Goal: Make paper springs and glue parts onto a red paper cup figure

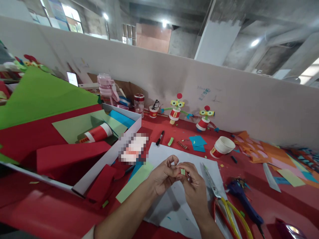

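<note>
The right hand (194, 182) is clamped on a small folded paper strip (182, 171), pinching it between thumb and fingers. The left hand (163, 176) has its fingertips bunched close together at the strip's left end; whether they grip it or only steady it, I cannot tell. The strip is held up over the white sheet (174, 202), which lies on the red table (270, 199).

The striped edge suggests narrow layers stacked on one another, so the care here is probably in keeping them square. One hand does best to hold the stack firmly while the other sets and presses each crease; if both let go at once, the layers would likely spring apart. Even pressure along each fold, with the edges lined up, should stop the stack from leaning. Squeezing too hard from the ends could buckle it.

A pleated green piece (170, 141) just beyond the sheet's far edge is a handy guide for fold width, and a dark coil (182, 145) lies beside it. The scissors (211, 181) lie along the sheet's right edge, blades toward its far right corner, so the right wrist is better kept clear of them. The glue gun (245, 200) rests on the table past that edge; its tip may be hot, and loose paper is best kept away from it.
</note>
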